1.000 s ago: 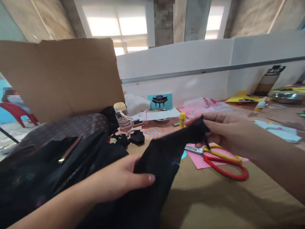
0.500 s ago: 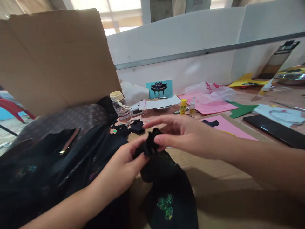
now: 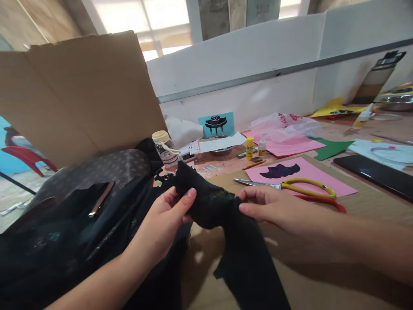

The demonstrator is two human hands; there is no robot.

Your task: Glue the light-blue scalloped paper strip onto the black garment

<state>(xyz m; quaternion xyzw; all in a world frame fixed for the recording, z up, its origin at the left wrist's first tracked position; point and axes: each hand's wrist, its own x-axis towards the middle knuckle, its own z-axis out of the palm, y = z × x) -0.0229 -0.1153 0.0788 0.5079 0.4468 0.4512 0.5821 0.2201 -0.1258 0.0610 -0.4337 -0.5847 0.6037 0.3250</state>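
Hands (image 3: 169,215) farther apart on black cloth (image 3: 208,204) (close together a moment ago)

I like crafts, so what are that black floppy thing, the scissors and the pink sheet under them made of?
Black floppy thing: probably fabric, mostly dull, since it drapes in folds.
Scissors: blades likely metal, from their silvery shine; handles smooth, red and yellow, perhaps plastic.
Pink sheet: thin, matte and flat, so likely paper or card.

Room over the near cardboard (image 3: 312,280), but scissors (image 3: 280,186) behind the right hand (image 3: 274,207), black cloth (image 3: 256,254) leftward.
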